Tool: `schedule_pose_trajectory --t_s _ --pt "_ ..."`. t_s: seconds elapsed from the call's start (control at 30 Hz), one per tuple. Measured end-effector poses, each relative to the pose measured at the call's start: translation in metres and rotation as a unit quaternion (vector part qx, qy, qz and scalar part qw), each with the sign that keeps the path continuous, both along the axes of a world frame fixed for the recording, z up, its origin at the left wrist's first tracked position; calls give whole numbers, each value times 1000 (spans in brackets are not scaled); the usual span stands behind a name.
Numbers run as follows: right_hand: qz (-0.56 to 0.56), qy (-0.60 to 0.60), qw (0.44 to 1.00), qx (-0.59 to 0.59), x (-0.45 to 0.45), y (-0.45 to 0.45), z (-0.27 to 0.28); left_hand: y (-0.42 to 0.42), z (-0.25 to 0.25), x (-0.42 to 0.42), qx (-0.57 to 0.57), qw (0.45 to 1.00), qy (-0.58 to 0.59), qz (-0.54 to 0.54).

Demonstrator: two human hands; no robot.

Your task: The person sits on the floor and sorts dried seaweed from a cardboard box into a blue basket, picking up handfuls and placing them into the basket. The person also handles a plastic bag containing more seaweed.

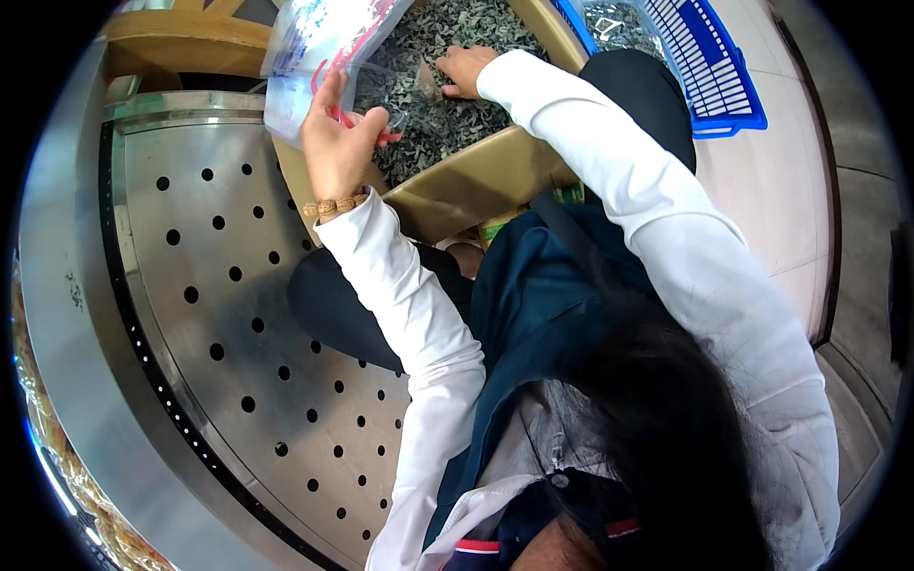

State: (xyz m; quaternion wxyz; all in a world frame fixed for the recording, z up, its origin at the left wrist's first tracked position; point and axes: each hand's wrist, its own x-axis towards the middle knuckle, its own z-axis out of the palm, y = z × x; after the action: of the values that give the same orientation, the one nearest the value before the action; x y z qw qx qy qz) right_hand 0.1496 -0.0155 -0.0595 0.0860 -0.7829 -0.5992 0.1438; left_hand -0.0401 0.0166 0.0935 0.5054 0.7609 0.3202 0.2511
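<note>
My left hand (343, 135) grips the red-edged mouth of a clear plastic bag (303, 93), thumb and fingers apart around the opening. The bag leans over the left side of a cardboard box (478, 178) filled with dark, dried, curled pieces (443, 135), perhaps dried fungus. My right hand (469, 71) rests on the dried pieces inside the box, near the bag's opening. Its fingertips partly sink among the pieces, so whether they hold any cannot be told.
A perforated metal panel (235, 314) with a raised metal rim (64, 271) lies at the left. At the upper right stands a blue plastic basket (721, 86) beside a clear bag of dark pieces (621, 28). A curved wooden piece (186, 43) is at the upper left.
</note>
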Motion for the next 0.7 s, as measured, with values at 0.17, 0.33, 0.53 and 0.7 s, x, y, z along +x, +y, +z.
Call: schedule_pose_trajectory --t_s 0.17,0.33,0.53,0.7 --pt "-50 28 998 30 4 0 0 6 -4 -3 -2 1000 0 -1" --pt "-178 116 974 76 18 7 9 7 -3 0 14 1000 10 19" --pt "-191 455 782 380 13 20 103 18 -29 0 54 998 -11 29" --pt "-58 625 705 331 -38 13 154 9 -16 6 26 999 10 22"
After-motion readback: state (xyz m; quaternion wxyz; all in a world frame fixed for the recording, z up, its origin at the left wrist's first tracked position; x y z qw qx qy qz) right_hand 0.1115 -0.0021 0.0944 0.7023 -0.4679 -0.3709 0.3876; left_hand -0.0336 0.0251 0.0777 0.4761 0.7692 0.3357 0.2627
